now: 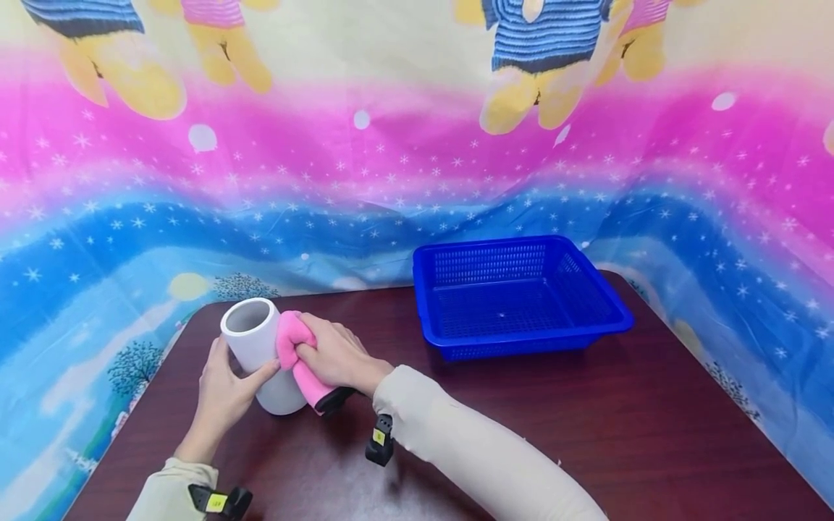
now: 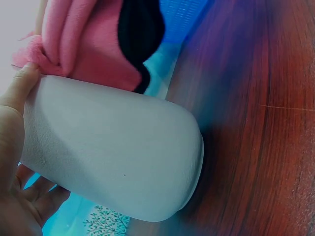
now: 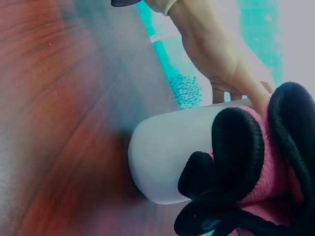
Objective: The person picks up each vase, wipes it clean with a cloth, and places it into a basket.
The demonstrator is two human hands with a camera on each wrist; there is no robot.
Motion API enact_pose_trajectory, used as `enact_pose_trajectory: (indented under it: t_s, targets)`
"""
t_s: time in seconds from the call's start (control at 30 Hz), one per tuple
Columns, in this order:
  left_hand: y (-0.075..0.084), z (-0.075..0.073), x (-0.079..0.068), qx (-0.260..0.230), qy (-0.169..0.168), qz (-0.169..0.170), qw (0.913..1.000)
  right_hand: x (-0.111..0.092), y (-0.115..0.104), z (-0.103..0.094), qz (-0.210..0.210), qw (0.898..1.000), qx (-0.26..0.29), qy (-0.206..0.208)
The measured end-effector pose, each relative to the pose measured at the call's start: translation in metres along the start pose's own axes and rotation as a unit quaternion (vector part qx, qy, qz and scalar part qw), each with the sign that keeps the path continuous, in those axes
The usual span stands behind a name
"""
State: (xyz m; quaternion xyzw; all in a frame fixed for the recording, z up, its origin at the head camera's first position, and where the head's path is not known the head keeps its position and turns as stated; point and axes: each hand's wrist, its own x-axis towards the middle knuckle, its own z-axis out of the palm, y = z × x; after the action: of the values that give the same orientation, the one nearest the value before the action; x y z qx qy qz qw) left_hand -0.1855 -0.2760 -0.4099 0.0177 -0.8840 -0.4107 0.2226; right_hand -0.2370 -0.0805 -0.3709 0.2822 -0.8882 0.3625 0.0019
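A white vase [image 1: 281, 391] with a wide round mouth stands at the left of the table, its smooth side also seen in the left wrist view. My left hand [image 1: 224, 387] grips it from the left, thumb across the near side and fingers round the far side. In my right hand [image 1: 335, 351] is a bunched pink cloth [image 1: 311, 383] with black edging, pressed against the vase's right side. Folds of the cloth [image 3: 266, 182] hide the right fingers in the right wrist view.
A blue plastic basket [image 1: 524, 340] with perforated walls sits at the back right of the dark wooden table [image 1: 521, 427]. Behind the table hangs a patterned curtain [image 1: 365, 166] in pink and blue. Each wrist carries a small black camera.
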Motion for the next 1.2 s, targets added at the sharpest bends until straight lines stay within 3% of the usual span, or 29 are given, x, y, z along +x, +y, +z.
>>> enact_pose_trajectory:
  t_s: [0.7,1.2]
  targets:
    - [0.000,0.002,-0.003,0.011,0.003,0.008,0.9999,-0.002,-0.007,-0.007,0.016,0.999,-0.039,-0.013]
    - [-0.003,0.004,-0.002,0.004,0.010,0.010,0.9999,-0.006,0.003,0.009,0.044,0.998,-0.029,-0.028]
